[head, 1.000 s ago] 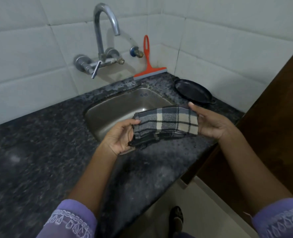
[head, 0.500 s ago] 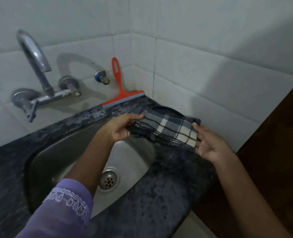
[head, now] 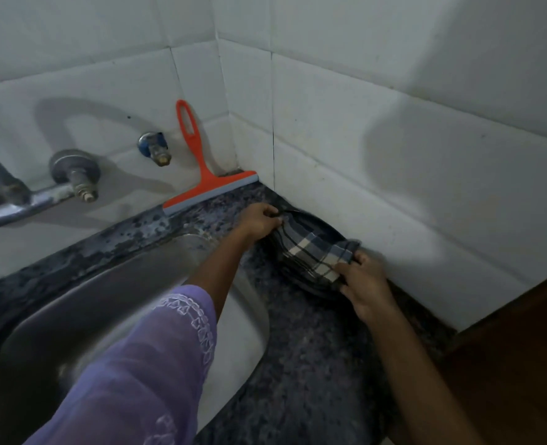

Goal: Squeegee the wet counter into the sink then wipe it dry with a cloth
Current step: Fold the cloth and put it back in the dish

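Steel sink (head: 131, 300) at left, I note. Orange squeegee (head: 201, 175) leans on far wall tiles, blade on counter (head: 314, 364). My left hand (head: 259, 220) pinches the plaid cloth (head: 310, 255) at its far end; right hand (head: 362, 281) grips the near end. Cloth lies over a dark pan (head: 323, 229) by the right wall.
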